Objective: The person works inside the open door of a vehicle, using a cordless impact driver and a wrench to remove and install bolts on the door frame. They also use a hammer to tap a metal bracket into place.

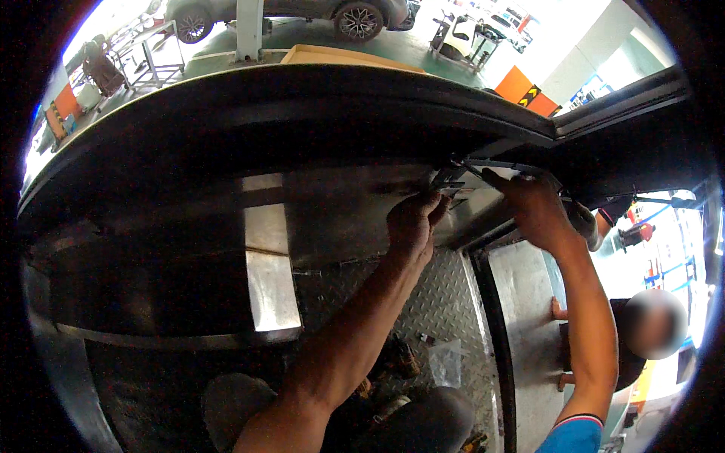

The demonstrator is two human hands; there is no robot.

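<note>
Treadplate floor (pixel 445 294) below; slim dark piece (pixel 471 169) between both hands (pixel 410 224) (pixel 538 211).

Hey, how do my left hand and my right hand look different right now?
Your left hand is curled into a compact shape, while your right hand looks more stretched out, reaching leftward. No sleeve shows behind the left hand; a blue sleeve shows behind the right hand. Both are bare and raised near the black frame.

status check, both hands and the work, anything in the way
Left hand at dark fitting, grip unclear. Right hand close by, at dark bar. Clear bag on floor, away from both hands.
</note>
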